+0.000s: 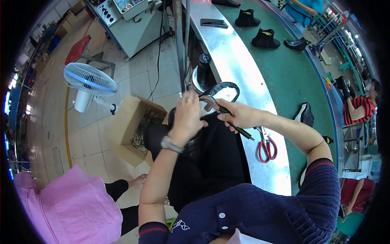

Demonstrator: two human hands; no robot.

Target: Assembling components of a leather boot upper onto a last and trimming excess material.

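Observation:
My right hand [237, 114] is wrapped round the dark green handles of a pair of pincers [209, 104], whose rounded metal jaws point left. Close to those jaws is my left hand [187, 116], slightly blurred, with its thumb spread away from its fingers; I see nothing gripped in it. Just beyond both hands, at the bench edge, lies a black-rimmed piece with a pale inside [228, 90], perhaps a shoe's underside; the hands partly hide it. Right of my right hand, red-handled scissors [267, 149] rest on the metal bench top [256, 85].
A green conveyor belt [292, 75] carries several black shoes and boots [266, 38]. A phone [214, 23] lies on the bench. Left are a dark bottle [204, 67], a cardboard box [122, 140] and a fan [90, 79]. A person in pink [77, 203] is nearby.

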